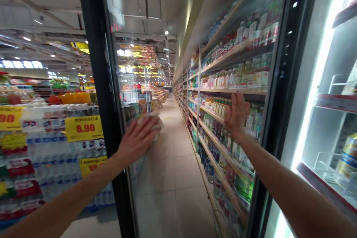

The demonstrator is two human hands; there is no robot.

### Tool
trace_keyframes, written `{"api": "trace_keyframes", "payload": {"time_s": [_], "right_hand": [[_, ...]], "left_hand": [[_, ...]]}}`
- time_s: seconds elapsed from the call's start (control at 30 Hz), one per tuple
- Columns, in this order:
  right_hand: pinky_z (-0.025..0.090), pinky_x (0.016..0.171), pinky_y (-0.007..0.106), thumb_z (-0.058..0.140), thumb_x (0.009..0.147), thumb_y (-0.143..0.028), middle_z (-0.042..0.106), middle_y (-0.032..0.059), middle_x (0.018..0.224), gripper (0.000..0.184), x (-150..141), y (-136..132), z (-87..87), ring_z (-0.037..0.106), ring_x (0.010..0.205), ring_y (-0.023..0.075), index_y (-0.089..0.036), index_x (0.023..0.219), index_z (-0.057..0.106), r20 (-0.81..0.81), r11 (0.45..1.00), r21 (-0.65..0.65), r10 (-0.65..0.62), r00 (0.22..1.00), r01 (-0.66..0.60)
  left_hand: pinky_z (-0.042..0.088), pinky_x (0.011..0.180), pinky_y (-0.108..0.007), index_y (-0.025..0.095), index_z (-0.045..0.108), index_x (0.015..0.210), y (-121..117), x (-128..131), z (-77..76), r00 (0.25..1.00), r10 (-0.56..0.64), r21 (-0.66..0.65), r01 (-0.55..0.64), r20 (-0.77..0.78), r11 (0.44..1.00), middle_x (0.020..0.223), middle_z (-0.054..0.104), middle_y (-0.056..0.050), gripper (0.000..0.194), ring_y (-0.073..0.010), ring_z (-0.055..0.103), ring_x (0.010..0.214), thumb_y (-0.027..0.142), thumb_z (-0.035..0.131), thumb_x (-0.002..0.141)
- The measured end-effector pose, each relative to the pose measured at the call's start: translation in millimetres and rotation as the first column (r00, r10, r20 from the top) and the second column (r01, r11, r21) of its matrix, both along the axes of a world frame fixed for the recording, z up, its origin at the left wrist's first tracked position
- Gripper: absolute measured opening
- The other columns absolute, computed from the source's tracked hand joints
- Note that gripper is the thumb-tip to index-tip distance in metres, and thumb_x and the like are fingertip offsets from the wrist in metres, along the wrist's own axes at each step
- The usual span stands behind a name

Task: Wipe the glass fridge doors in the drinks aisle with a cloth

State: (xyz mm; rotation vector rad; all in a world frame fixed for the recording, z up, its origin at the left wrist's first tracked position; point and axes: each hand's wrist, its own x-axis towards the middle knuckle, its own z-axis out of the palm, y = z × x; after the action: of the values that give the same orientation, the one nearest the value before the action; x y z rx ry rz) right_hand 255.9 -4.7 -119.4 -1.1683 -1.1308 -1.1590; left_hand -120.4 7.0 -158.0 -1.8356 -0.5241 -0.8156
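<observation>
A glass door [167,208] with a black frame [96,44] stands in front of me, and the store aisle shows through its pane. My left hand [139,137] presses a pale cloth [158,123] to the glass near the left frame. The cloth is blurred and mostly covered by the fingers. On the right half of the pane, my right hand [236,113] lies flat with fingers extended and nothing in it.
At right is a lit refrigerated cabinet [343,55] with wire racks and a few packs. Bottled drinks [245,76] fill long shelves behind the glass. To the left, water bottle packs [52,160] are stacked under a yellow price sign [83,128]. A tiled floor [161,163] runs down the aisle.
</observation>
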Motion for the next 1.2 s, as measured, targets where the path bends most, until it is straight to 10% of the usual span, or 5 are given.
{"api": "trace_keyframes", "payload": {"time_s": [0.4, 0.57, 0.73, 0.93, 1.2], "right_hand": [[0.018, 0.107, 0.047, 0.031, 0.086, -0.029, 0.035, 0.0112, 0.142, 0.052, -0.6, -0.4, 0.2, 0.028, 0.134, 0.0212, -0.019, 0.137, 0.032, -0.007, 1.000, 0.016, 0.008, 1.000, -0.008], [0.019, 0.107, 0.047, 0.031, 0.086, -0.028, 0.035, 0.0112, 0.143, 0.053, 1.3, -0.8, -0.1, 0.028, 0.134, 0.0212, -0.020, 0.138, 0.030, -0.005, 1.000, 0.009, 0.014, 1.000, -0.014], [0.019, 0.107, 0.048, 0.030, 0.085, -0.028, 0.036, 0.0119, 0.142, 0.054, 1.7, -2.1, 0.2, 0.028, 0.134, 0.0214, -0.019, 0.138, 0.030, -0.014, 1.000, 0.001, 0.012, 1.000, -0.012], [0.018, 0.107, 0.046, 0.030, 0.086, -0.028, 0.036, 0.0117, 0.142, 0.052, 1.9, -3.1, 0.4, 0.028, 0.134, 0.0199, -0.018, 0.136, 0.032, -0.014, 1.000, 0.002, 0.014, 1.000, -0.014], [0.019, 0.107, 0.048, 0.029, 0.085, -0.029, 0.036, 0.0114, 0.142, 0.053, 1.7, -4.0, 0.9, 0.028, 0.134, 0.0210, -0.020, 0.137, 0.031, -0.015, 1.000, 0.003, 0.020, 1.000, -0.020]], "left_hand": [[0.022, 0.111, -0.046, 0.023, 0.052, 0.119, -0.4, 33.5, 11.2, 0.986, 0.014, 0.005, -0.015, 0.166, 1.000, 0.139, 0.041, -0.006, 0.036, -0.0228, 0.021, 0.137, 0.024, 0.050, 0.083], [0.020, 0.114, -0.035, 0.029, 0.052, 0.118, -3.0, 58.9, 11.1, 0.912, -0.131, 0.028, 0.154, -0.388, 0.988, 0.139, 0.041, 0.003, 0.034, -0.0147, 0.028, 0.134, 0.026, 0.049, 0.084], [0.017, 0.113, -0.045, 0.022, 0.046, 0.125, -3.6, 91.1, 39.1, 0.996, -0.083, 0.030, 0.082, 0.039, 0.996, 0.141, 0.039, -0.006, 0.040, -0.0210, 0.023, 0.136, 0.022, 0.047, 0.085], [0.019, 0.114, -0.035, 0.026, 0.046, 0.124, -4.8, 130.5, 55.9, 0.844, -0.146, 0.036, 0.192, -0.515, 0.981, 0.141, 0.039, 0.002, 0.036, -0.0153, 0.026, 0.135, 0.023, 0.038, 0.089], [0.015, 0.114, -0.042, 0.021, 0.045, 0.125, -3.7, 147.0, 85.8, 0.939, -0.189, 0.036, 0.208, -0.286, 0.978, 0.141, 0.038, -0.005, 0.038, -0.0211, 0.023, 0.136, 0.020, 0.042, 0.087]]}}
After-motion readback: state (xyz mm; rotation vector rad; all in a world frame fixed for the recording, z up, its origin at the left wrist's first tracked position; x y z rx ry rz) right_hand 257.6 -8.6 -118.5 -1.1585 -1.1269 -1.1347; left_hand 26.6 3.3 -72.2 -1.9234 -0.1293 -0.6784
